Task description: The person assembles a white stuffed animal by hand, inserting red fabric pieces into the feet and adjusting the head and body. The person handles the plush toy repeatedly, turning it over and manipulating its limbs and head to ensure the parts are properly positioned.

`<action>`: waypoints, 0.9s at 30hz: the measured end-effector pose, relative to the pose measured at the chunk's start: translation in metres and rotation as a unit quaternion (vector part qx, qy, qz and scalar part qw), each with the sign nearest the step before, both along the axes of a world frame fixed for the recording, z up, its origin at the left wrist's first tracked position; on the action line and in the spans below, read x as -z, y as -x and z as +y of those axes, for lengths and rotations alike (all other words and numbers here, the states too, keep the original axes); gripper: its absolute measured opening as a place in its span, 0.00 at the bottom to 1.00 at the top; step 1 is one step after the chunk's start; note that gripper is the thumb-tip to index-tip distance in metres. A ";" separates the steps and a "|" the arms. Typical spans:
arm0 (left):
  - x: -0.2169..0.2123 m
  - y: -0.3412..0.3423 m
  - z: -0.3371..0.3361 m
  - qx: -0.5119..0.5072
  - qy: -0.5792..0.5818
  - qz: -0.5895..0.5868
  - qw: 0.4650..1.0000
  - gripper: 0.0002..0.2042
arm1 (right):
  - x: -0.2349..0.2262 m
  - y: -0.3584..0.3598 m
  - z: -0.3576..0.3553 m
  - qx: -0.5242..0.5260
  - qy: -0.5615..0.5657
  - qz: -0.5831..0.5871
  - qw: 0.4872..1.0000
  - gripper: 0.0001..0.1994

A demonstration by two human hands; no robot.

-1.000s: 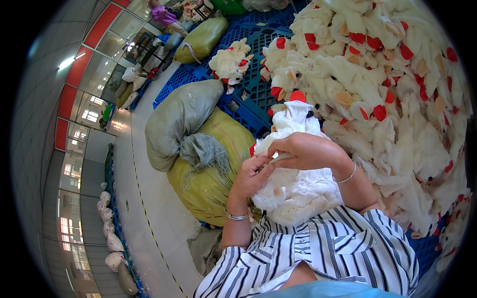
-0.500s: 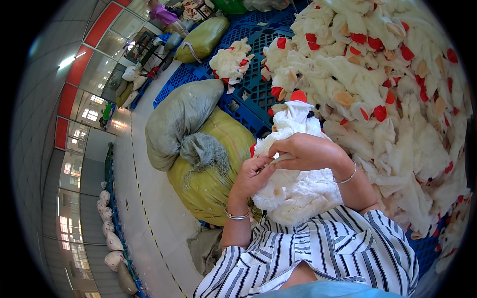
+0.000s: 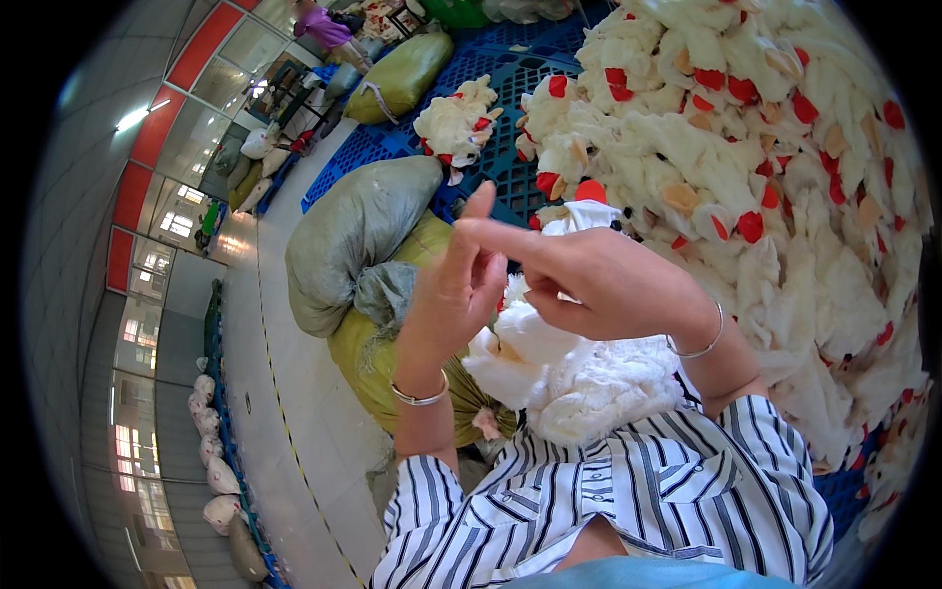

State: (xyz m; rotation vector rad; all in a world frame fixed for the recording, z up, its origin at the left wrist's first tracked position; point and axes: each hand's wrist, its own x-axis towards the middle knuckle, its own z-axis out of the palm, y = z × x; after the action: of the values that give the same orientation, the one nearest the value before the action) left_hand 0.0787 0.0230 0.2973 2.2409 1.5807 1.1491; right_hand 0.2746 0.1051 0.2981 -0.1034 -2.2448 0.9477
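— Where is the white plush toy (image 3: 574,378) found, and how is it laid?

— It is held in the lap, under both raised hands, its long axis running near to far, the red-capped end pointing far.

— And the hands?

— The left hand (image 3: 453,294) is lifted with fingers loosely spread; the right hand (image 3: 599,285) is pinched narrow — whether thread is held cannot be told.

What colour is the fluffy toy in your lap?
White, with a red piece on top: the plush toy shows best in the head view, under both hands.
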 end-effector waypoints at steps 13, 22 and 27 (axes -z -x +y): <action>-0.044 -0.013 0.015 0.061 -0.075 0.103 0.990 0.36 | -0.026 -0.007 0.002 -0.010 -0.026 0.014 0.999 0.42; -0.040 -0.013 0.009 0.044 -0.031 0.078 0.995 0.35 | -0.024 -0.006 0.003 -0.016 -0.026 -0.010 0.999 0.41; -0.027 -0.013 0.012 0.031 -0.042 0.044 0.998 0.29 | -0.015 -0.002 0.005 -0.031 -0.007 -0.009 0.999 0.39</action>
State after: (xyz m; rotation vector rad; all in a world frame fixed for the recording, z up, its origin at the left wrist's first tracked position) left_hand 0.0919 0.0352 0.3247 2.4080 1.5085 1.1353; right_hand 0.2764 0.1101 0.3128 -0.0360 -2.2838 0.9664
